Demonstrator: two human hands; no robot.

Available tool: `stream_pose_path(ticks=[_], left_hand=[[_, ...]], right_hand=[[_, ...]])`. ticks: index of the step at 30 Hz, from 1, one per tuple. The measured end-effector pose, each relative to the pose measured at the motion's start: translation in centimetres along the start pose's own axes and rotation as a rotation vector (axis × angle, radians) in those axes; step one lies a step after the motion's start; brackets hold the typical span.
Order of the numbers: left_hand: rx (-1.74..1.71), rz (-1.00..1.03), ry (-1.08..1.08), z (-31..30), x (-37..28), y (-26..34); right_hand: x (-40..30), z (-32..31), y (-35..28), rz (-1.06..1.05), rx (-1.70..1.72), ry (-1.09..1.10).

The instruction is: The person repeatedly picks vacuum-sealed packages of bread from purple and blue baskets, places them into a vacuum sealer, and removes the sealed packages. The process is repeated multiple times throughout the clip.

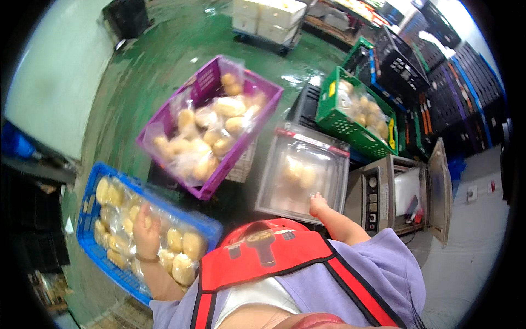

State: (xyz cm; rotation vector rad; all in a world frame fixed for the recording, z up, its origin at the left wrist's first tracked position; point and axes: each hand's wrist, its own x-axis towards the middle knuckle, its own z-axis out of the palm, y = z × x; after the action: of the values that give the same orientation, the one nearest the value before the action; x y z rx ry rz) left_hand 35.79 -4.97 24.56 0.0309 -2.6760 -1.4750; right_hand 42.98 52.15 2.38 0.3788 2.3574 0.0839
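My left hand (pixel 147 234) is over a blue plastic crate (pixel 123 283) of peeled potatoes in clear bags (pixel 183 267); its fingers are spread and I see nothing in them. My right hand (pixel 318 205) rests at the near right part of the clear lid of a vacuum packing machine (pixel 269 195). Under that lid, which is down, lie pale potatoes (pixel 302 172). A purple crate (pixel 246 142) with more bagged potatoes (pixel 213 135) stands ahead, between the blue crate and the machine.
Beyond the machine stands a green crate (pixel 349 129) of bagged potatoes. At the right is a metal cabinet (pixel 372 197) with dials and an open door (pixel 441 193). Black crates (pixel 448 94) are stacked behind. White boxes (pixel 267 20) sit on a trolley on the wet green floor.
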Motion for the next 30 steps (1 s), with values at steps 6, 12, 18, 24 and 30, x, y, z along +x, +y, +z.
stream_pose_path(ticks=[6,12,18,24,30], left_hand=[[0.298,-0.266,0.321,-10.2,-4.6,-5.1],[0.553,-0.410,0.446,-17.1,-11.7,-11.2],[0.443,-0.589,0.213,-14.5,-19.5,-14.5],[0.343,-0.682,-0.013,-10.7,-20.1,-15.0],[0.410,-0.802,-0.206,-10.5,-19.6,-11.6]], right_hand=[[0.2,0.9,0.1,-0.238,0.012,0.081],[5.0,1.1,0.9,-0.098,-0.002,-0.080],[2.3,-11.1,-16.1,-0.629,0.665,0.468],[-15.8,-19.2,-39.0,-1.404,0.498,0.164],[-21.5,-13.4,-48.2,-1.355,-0.161,-0.031]])
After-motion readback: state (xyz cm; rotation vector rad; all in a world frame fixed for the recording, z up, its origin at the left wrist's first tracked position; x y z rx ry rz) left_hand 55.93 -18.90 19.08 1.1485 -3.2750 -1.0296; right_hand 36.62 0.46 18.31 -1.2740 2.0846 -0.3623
